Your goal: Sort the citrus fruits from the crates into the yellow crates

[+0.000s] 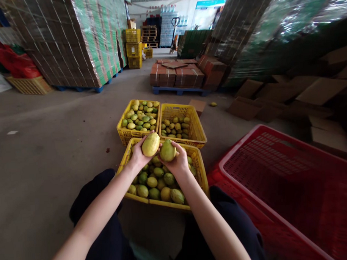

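Observation:
My left hand (139,155) is closed around a yellow lemon (151,144). Beside it, my right hand (178,160) grips a greener lemon (167,150). Both hands are above the near yellow crate (203,174), which holds many green and yellow lemons (158,172). Behind it on the left, a yellow crate (125,137) is filled high with lemons. The yellow crate (198,128) at the back right has lemons lower down, mostly toward its left side. My forearms cover parts of the near crate.
A large red crate (248,142) stands close on my right. Flattened cardboard (322,90) lies beyond it, and a loose lemon (213,104) is on the floor. Cardboard stacks (175,75) sit on a blue pallet ahead. Tall wrapped stacks (93,38) flank the aisle.

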Action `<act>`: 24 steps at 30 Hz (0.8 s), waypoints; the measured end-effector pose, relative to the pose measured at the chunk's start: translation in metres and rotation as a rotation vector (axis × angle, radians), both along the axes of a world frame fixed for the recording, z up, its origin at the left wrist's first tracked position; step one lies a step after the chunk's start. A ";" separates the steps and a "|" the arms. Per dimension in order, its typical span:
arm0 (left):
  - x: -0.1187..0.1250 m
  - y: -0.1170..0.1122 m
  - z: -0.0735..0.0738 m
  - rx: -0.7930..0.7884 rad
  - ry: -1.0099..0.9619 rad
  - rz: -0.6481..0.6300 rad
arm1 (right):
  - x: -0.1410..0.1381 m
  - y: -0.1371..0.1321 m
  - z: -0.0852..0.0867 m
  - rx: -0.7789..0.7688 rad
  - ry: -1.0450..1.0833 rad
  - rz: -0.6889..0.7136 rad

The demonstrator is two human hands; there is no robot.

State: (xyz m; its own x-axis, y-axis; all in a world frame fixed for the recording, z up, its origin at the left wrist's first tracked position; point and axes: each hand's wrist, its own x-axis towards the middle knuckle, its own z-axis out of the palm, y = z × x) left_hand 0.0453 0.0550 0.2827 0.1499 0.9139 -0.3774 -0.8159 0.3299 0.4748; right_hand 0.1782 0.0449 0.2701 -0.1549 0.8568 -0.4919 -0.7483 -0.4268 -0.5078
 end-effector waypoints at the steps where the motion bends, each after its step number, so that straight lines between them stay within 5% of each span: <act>1: 0.000 0.000 -0.001 -0.002 -0.015 -0.014 | -0.001 0.000 0.000 -0.012 0.002 -0.010; 10: -0.015 -0.010 -0.002 -0.010 -0.271 -0.132 | -0.004 0.002 -0.002 -0.043 0.004 0.079; 19: -0.012 -0.005 0.005 0.033 -0.142 -0.143 | 0.002 -0.009 0.001 0.046 -0.060 0.228; 24: -0.004 -0.004 0.001 0.134 0.104 -0.047 | 0.015 -0.023 -0.008 0.312 -0.440 -0.005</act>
State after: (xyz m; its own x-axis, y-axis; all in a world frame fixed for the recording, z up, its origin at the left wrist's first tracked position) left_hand 0.0412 0.0513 0.2841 0.1606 0.9499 -0.2682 -0.7453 0.2948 0.5980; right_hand 0.1929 0.0223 0.2624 0.0128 0.9728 -0.2312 -0.4381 -0.2024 -0.8758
